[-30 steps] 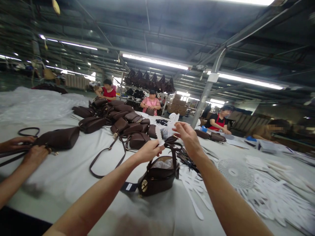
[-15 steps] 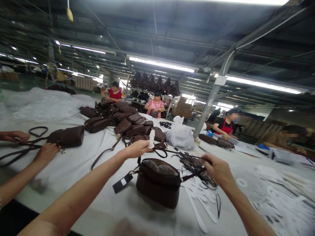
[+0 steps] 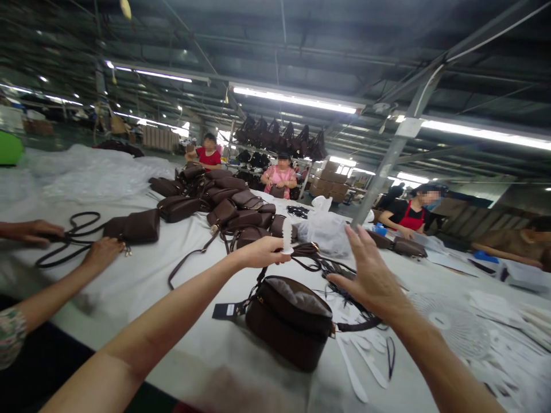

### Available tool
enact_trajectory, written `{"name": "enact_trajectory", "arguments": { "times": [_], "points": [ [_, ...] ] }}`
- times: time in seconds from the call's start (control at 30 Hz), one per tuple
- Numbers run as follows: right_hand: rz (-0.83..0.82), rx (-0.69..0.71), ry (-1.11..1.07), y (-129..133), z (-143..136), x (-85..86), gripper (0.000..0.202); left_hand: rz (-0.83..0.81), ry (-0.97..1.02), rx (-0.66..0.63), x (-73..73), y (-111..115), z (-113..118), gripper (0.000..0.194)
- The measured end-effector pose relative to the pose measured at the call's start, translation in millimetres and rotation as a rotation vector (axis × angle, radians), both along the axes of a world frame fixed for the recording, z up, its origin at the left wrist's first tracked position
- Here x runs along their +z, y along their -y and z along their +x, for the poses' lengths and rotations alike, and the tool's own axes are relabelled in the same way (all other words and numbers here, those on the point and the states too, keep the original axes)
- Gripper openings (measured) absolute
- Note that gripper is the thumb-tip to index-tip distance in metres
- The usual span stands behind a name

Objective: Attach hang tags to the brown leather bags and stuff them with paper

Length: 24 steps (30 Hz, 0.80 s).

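Handbag (image 3: 286, 338) placed on a white-covered table (image 3: 193, 361) between two bare forearms.
A scalloped white strip (image 3: 287, 234) is held upright in the grip of the left hand (image 3: 267, 252), its lower end pinched by the fingers; the right hand (image 3: 372, 275) is raised with fingers spread, and whether the shoulder strap (image 3: 357, 327) near its wrist is touched cannot be told. Pale filling (image 3: 301, 296) is exposed in the handbag's mouth, and a dark tag (image 3: 224, 311) is seen beside it. Brown bags (image 3: 221, 192) are heaped farther back.
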State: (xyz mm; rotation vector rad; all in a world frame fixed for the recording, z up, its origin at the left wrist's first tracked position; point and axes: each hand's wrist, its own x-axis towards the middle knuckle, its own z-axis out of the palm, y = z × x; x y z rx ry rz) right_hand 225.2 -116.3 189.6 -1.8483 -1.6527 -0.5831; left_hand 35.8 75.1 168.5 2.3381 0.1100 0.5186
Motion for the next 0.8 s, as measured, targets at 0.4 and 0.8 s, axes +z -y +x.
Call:
{"name": "enact_trajectory", "arguments": {
  "times": [0.4,0.8],
  "points": [
    [-0.341,-0.016,0.510,-47.0,-66.4,-12.9,0.057,0.221,0.025,0.011,-2.0,12.1,4.2,0.010],
    [-0.548,0.080,0.316,-43.8,-45.6,3.5,0.009,0.678,0.208,0.076,-51.6,80.1,-12.0,0.016]
  ]
}}
